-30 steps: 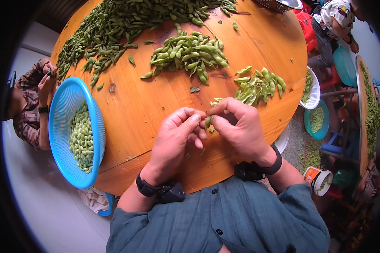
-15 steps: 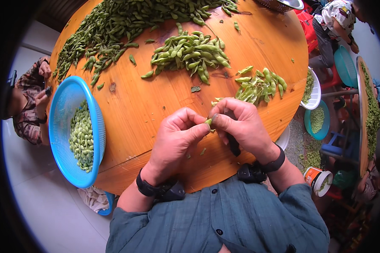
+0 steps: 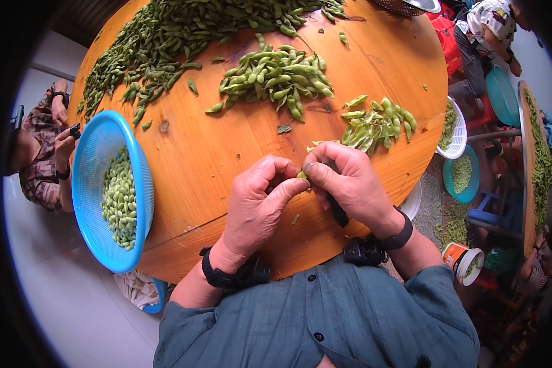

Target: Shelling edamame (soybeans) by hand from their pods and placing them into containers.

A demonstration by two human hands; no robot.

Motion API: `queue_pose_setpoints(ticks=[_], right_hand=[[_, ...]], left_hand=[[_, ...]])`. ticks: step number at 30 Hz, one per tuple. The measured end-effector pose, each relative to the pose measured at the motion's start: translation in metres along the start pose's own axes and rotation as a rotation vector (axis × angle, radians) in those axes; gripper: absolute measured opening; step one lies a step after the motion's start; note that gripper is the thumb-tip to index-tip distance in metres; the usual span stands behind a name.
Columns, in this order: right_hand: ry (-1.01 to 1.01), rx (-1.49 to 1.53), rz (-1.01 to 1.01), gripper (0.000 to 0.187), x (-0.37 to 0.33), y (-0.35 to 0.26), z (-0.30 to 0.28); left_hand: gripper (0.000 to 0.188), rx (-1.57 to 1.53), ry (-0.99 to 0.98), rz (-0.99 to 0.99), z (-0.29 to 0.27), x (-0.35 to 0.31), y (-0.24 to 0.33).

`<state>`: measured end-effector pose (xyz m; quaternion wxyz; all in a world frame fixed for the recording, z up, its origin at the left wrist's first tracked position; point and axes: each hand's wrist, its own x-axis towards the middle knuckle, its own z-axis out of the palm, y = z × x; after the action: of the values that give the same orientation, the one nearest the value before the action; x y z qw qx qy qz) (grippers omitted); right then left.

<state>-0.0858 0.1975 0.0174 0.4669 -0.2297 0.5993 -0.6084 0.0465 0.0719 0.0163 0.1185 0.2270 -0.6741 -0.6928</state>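
Observation:
A small green edamame pod [image 3: 302, 175] is pinched between my two hands, over the near part of the round wooden table [image 3: 196, 178]. My left hand [image 3: 257, 199] grips it with thumb and forefinger from one side. My right hand [image 3: 352, 187] meets it from the other side, thumb bent down onto it. Below the right palm a black object [image 3: 337, 211] sticks out; its kind is hidden. Just past the right hand lies a small heap of pale, flattened pods [image 3: 374, 129]. Fuller pods [image 3: 276, 80] form another pile farther off, straight ahead.
A large heap of pods [image 3: 159, 43] covers the far left of the table. At the left edge a tilted blue basket [image 3: 142, 184] holds shelled beans [image 3: 118, 199]. A person [image 3: 43, 147] sits beyond it. Tubs, a bucket [image 3: 463, 264] and another table [image 3: 526, 184] stand to the right.
My hands stay together at the pod, with the left hand shifted slightly right and its fingers bent more. The person at the left has moved their hands.

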Motion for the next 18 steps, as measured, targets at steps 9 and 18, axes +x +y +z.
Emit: queue_pose_setpoints(ticks=[9, 18], right_hand=[[-0.021, 0.074, -0.001, 0.016, 0.001, 0.004, -0.003], [0.105, -0.274, -0.064, 0.011, 0.0, 0.004, -0.012]], left_hand=[[0.015, -0.391, -0.081, -0.235, -0.006, 0.0, -0.002], [0.02, -0.707, -0.076, -0.216, -0.012, 0.0, -0.007]])
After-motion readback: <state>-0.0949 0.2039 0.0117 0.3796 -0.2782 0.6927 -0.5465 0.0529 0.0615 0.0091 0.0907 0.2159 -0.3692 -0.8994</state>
